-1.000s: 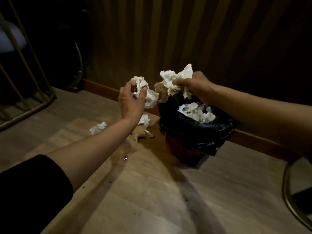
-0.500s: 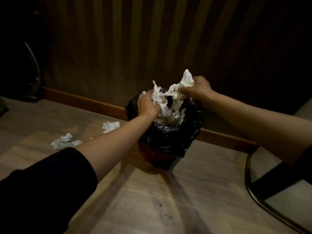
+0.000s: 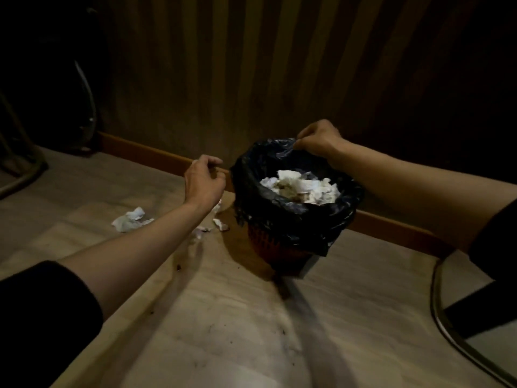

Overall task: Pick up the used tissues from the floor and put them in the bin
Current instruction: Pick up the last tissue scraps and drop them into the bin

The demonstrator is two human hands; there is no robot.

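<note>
Both hands have let go since the earlier frame; tissues [image 3: 300, 186] now sit inside the bin [image 3: 282, 247]. Right hand [image 3: 319, 138] grip pinched on the black liner [image 3: 282, 211] rim; left hand [image 3: 204, 180] empty, fingers loosely curled, beside the bin. Loose tissues [image 3: 130, 219] lie on the floor [image 3: 223, 317] left of the bin.

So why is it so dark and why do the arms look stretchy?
Head view: dim warm light leaves the striped wall and corners nearly black; the tissues in the bin glow brightest; the bin throws a long shadow toward the camera; the wide lens stretches the forearms at the edges; the left hand looks slightly soft.
</note>
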